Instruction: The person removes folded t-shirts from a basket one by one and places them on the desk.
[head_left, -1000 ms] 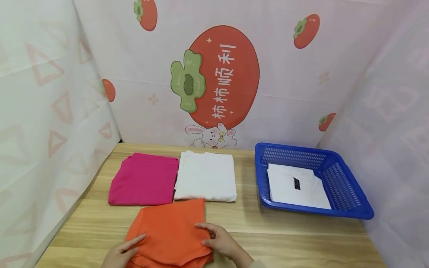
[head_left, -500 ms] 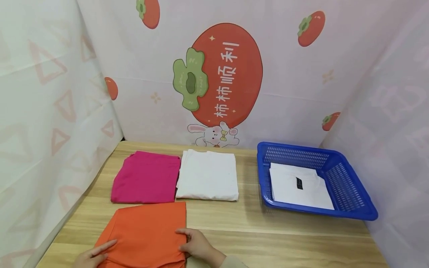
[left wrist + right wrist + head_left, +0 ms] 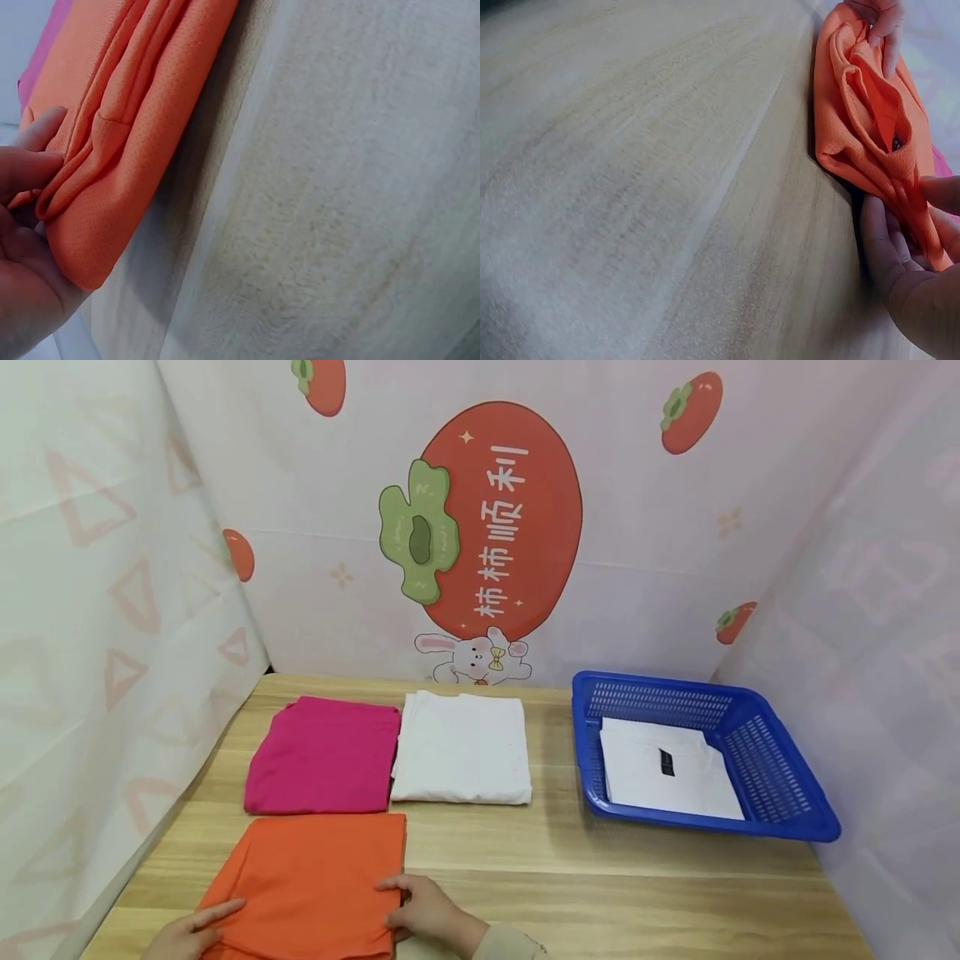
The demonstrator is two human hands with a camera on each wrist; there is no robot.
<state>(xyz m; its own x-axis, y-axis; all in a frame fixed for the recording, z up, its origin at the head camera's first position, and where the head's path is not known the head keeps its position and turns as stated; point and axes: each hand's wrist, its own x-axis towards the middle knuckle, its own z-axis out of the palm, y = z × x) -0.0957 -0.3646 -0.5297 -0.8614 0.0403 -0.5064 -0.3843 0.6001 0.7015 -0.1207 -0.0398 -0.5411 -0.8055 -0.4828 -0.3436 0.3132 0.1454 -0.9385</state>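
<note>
A folded orange garment (image 3: 315, 877) lies at the front left of the table, its layered near edge showing in the left wrist view. My left hand (image 3: 187, 935) grips its left side, thumb and fingers around the cloth edge. On the opposite side my right hand (image 3: 431, 912) pinches the garment's right edge; in the right wrist view some fingers (image 3: 881, 244) are under the cloth and others on top. Just behind lie a folded magenta garment (image 3: 326, 758) and, to its right, a folded white garment (image 3: 462, 750).
A blue plastic basket (image 3: 821, 814) stands at the right of the wooden table (image 3: 600, 893), holding a folded white garment with a black label (image 3: 667, 768). Printed cloth curtains (image 3: 637, 527) enclose the back and both sides.
Both hands have moved the orange garment left across the table, in front of the magenta garment. Their hold on its two sides continues. The basket and other garments have stayed put.
</note>
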